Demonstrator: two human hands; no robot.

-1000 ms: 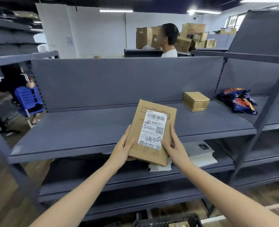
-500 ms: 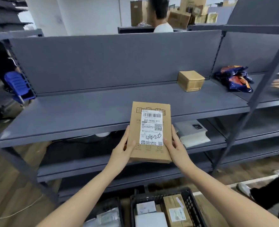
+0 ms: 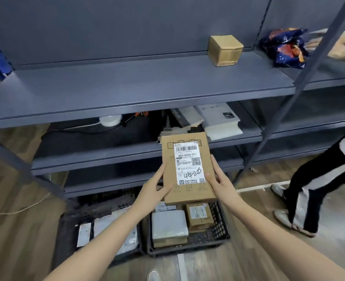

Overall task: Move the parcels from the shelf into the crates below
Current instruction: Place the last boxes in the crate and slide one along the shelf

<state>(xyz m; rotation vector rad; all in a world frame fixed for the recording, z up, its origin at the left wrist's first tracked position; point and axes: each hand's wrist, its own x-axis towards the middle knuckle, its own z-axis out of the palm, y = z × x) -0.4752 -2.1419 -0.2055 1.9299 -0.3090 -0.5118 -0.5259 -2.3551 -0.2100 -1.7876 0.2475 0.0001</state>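
Observation:
A flat brown cardboard parcel (image 3: 187, 169) with a white barcode label hangs in front of the lower shelves. My left hand (image 3: 154, 189) grips its left edge with the thumb on top, and my right hand (image 3: 218, 177) grips its right edge. Directly below stands a black crate (image 3: 220, 226) with several boxes inside. A second black crate (image 3: 70, 230) to its left holds flat mailers. On the grey top shelf (image 3: 127, 84) a small brown cube box (image 3: 225, 50) sits at the back right.
A blue and orange bag (image 3: 287, 47) lies on the neighbouring shelf at right, where another person's hand (image 3: 344, 47) reaches. That person's legs (image 3: 313, 191) stand on the wooden floor at right. White boxes (image 3: 218, 120) sit on the middle shelf. A slanted grey post (image 3: 289, 94) divides the shelves.
Both hands have carried the parcel down from top-shelf level to just above the right crate. My view has tilted down, and both crates now show fully.

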